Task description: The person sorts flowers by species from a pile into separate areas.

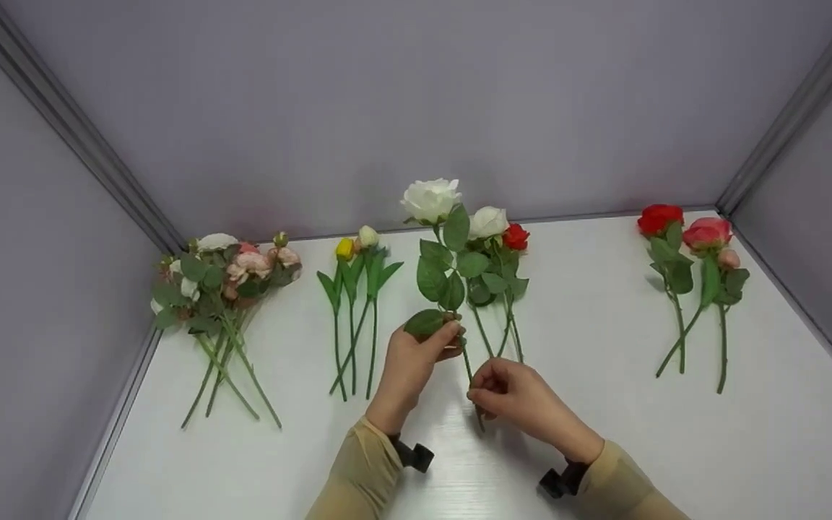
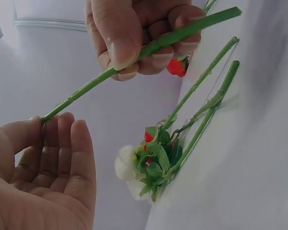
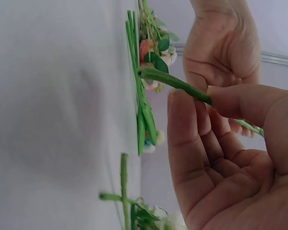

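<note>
A long-stemmed white rose (image 1: 431, 200) with green leaves is held above the table in both hands. The left hand (image 1: 416, 361) pinches its stem just under the leaves, between thumb and fingers. Lower down, near the cut end, the right hand (image 1: 521, 396) pinches the same stem (image 2: 93, 88) between thumb and forefinger. Behind the held rose and slightly right lies a small group with another white rose (image 1: 488, 222) and a red rose (image 1: 516, 237). In the right wrist view, the stem's end (image 3: 156, 75) sticks out past the right fingertips.
Pink and white flowers (image 1: 248, 266) lie bunched at the table's left. Several tulips (image 1: 344, 250) lie between them and the left hand. At the right are a red rose (image 1: 660, 219) and a pink flower (image 1: 707, 233). Grey panels (image 1: 430, 94) enclose the white table (image 1: 589, 318).
</note>
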`<action>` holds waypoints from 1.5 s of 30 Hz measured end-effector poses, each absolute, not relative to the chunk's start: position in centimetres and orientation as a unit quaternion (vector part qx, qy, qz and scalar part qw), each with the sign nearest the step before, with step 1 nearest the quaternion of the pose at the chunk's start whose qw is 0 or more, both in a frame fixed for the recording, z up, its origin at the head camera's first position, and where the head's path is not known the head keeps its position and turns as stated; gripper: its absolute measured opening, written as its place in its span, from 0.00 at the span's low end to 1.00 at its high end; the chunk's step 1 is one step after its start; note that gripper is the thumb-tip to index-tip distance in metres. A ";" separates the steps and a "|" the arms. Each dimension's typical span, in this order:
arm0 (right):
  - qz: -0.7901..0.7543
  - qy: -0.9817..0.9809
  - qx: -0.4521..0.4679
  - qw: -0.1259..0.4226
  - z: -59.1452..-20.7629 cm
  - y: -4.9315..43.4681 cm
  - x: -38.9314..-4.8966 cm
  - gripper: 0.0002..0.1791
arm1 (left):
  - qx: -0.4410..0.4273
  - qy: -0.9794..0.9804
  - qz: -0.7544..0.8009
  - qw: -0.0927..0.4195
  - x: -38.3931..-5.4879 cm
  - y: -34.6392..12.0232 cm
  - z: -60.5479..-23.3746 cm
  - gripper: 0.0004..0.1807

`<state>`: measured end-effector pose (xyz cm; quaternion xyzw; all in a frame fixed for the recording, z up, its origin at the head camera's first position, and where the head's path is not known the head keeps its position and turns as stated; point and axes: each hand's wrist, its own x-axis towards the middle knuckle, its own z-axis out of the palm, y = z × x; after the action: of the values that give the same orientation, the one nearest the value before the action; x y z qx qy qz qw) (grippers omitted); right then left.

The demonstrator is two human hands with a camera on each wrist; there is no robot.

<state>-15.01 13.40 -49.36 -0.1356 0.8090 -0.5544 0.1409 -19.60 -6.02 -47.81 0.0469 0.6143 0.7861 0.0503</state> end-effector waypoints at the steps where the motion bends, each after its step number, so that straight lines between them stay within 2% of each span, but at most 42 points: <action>1: -0.563 0.801 -0.136 0.149 -49.6 13.3 -15.0 0.08 | 0.047 0.614 0.786 0.053 -19.6 -6.0 -47.7 0.16; 8: -0.567 0.789 -0.146 0.186 -50.5 12.7 -14.7 0.06 | 0.030 0.593 0.803 0.059 -19.7 -6.2 -47.3 0.16; 15: -0.551 0.807 -0.145 0.158 -50.6 12.6 -14.7 0.05 | 0.027 0.609 0.788 0.089 -19.6 -6.1 -47.8 0.16; 32: -0.536 0.817 -0.144 0.155 -51.1 12.6 -14.8 0.09 | 0.047 0.627 0.773 0.089 -19.2 -6.1 -47.8 0.11; 45: -0.555 0.811 -0.123 0.139 -51.0 12.5 -14.8 0.08 | 0.059 0.627 0.772 0.078 -19.3 -6.1 -48.0 0.14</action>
<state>-14.80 12.47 -51.05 -0.1232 0.8108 -0.5549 0.1394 -19.34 -6.14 -48.05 0.0595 0.6275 0.7724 0.0783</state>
